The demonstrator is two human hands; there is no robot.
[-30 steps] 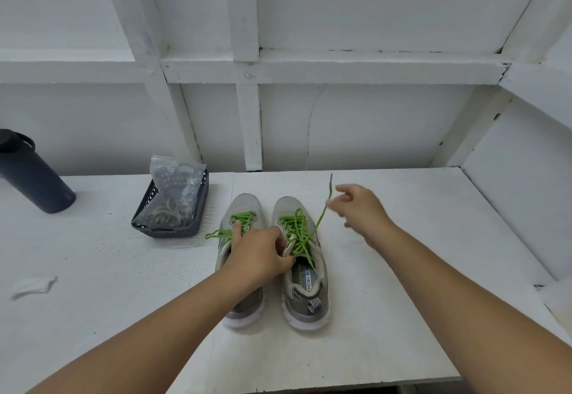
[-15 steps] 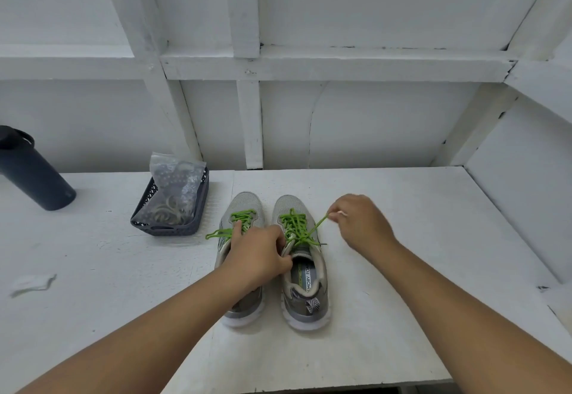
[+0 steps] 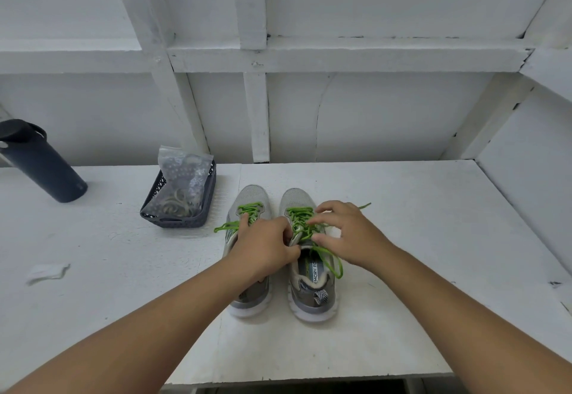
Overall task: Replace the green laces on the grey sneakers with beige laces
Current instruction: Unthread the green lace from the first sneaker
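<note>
Left hand (image 3: 266,246) curled in a grip, right hand (image 3: 349,232) spread.

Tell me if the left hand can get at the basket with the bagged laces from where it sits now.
Probably yes. The left hand rests on the sneakers, and the basket stands just beside them on its side, with only bare table between. It would have to let go of the shoe first.
</note>
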